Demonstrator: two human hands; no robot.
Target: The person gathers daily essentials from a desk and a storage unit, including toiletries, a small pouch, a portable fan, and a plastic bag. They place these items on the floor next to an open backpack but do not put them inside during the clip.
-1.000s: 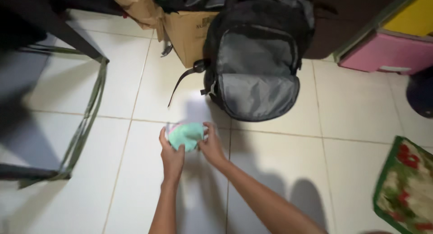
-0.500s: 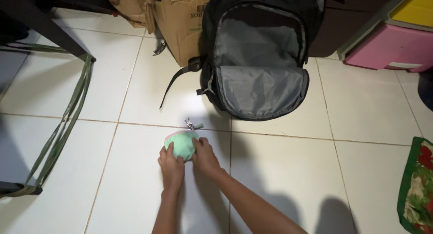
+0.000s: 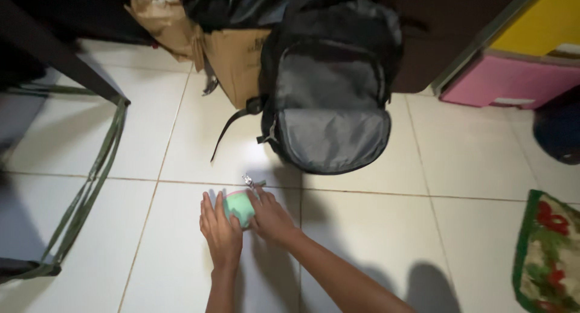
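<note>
While both press it to the glossy white tiled floor [image 3: 374,228], the left hand [image 3: 221,233] and right hand [image 3: 273,217] clasp a soft, rounded mint-green pouch [image 3: 240,207] below a grey fabric backpack [image 3: 329,102].

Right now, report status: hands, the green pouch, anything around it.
Left hand and right hand both clasp the small green pouch on the white tile floor. Its zipper pull points toward the open backpack. Nothing between them.
</note>
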